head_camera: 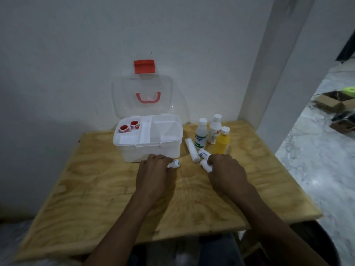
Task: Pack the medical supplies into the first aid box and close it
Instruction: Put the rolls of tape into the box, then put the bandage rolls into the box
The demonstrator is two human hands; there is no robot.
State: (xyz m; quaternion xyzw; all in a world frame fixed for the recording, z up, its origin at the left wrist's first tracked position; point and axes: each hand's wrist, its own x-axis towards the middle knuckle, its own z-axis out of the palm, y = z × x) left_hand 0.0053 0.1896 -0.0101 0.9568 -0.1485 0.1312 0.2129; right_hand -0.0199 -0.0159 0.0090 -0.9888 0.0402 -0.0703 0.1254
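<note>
The white first aid box point(153, 150) stands open on the wooden table point(115, 198), its clear lid point(146, 96) with red latch leaning back against the wall. Two red tape rolls point(129, 126) sit in its left tray compartment. My left hand point(153, 173) is closed around a small white bandage roll point(174, 163) just in front of the box. My right hand point(224, 171) grips another white roll point(204, 165). Beside it lie a printed white roll point(204, 153) and a long white roll point(192, 150). Three bottles stand behind: a clear one point(201, 134), a white one point(215, 129), a yellow one point(223, 141).
A white wall stands right behind the box, and a white pillar point(269, 73) rises at the table's back right corner. Cardboard boxes point(338, 104) lie on the marble floor to the right. The table's right edge drops off near the bottles.
</note>
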